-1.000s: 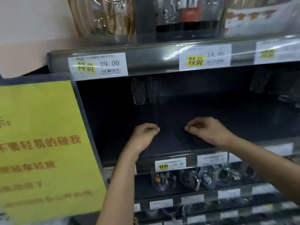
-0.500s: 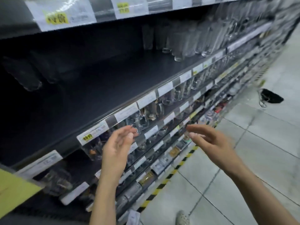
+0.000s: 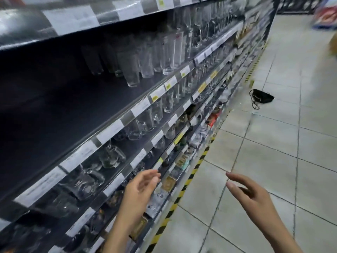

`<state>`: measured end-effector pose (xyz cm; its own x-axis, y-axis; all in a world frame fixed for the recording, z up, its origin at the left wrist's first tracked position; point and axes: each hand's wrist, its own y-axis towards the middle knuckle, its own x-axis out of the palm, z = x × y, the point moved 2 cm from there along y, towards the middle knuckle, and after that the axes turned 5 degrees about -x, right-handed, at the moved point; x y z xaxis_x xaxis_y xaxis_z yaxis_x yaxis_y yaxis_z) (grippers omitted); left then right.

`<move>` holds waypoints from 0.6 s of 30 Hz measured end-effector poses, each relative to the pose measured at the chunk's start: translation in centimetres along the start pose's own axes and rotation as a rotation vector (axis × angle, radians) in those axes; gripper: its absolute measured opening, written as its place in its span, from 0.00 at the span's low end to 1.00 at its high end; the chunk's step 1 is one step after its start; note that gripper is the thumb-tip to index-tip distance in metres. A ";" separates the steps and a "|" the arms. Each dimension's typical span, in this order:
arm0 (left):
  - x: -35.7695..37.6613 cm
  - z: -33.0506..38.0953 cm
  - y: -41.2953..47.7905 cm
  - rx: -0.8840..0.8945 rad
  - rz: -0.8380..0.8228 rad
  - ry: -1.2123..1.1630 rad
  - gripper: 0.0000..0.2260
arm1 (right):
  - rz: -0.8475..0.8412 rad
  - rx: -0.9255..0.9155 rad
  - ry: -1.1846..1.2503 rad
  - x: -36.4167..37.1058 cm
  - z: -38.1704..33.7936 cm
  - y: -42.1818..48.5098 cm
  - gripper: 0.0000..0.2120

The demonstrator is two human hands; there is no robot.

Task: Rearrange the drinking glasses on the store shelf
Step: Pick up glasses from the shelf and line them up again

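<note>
A group of tall clear drinking glasses (image 3: 145,57) stands on the dark shelf (image 3: 76,106), from its middle toward the far right end. The near left stretch of that shelf is bare. Glass mugs (image 3: 111,156) sit on the shelf below. My left hand (image 3: 140,190) hangs in front of the lower shelves, fingers spread, holding nothing. My right hand (image 3: 249,196) is out over the aisle floor, also with fingers apart and nothing in it. Both hands are well below and to the near side of the tall glasses.
Price labels (image 3: 109,130) line every shelf edge. Lower shelves hold boxed goods (image 3: 171,181). A yellow-black striped strip (image 3: 184,190) runs along the shelf base on the tiled floor. A black bag (image 3: 262,97) lies on the floor farther down the aisle.
My view has swung right along the aisle. Both hands have pulled out of the bare shelf and dropped lower, and their fingers have opened from curled to spread.
</note>
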<state>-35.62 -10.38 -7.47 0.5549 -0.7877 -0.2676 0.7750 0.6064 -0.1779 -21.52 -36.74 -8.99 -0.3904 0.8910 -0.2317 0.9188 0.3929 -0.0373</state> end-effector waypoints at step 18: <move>11.7 9.9 19.1 0.014 0.131 -0.011 0.08 | -0.075 -0.051 0.017 -8.2 1.6 28.3 0.07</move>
<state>-11.33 -9.10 -4.57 0.6546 -0.7033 -0.2773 0.7001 0.7024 -0.1287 7.76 -33.32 -9.74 -0.4591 0.8624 -0.2133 0.8832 0.4690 -0.0046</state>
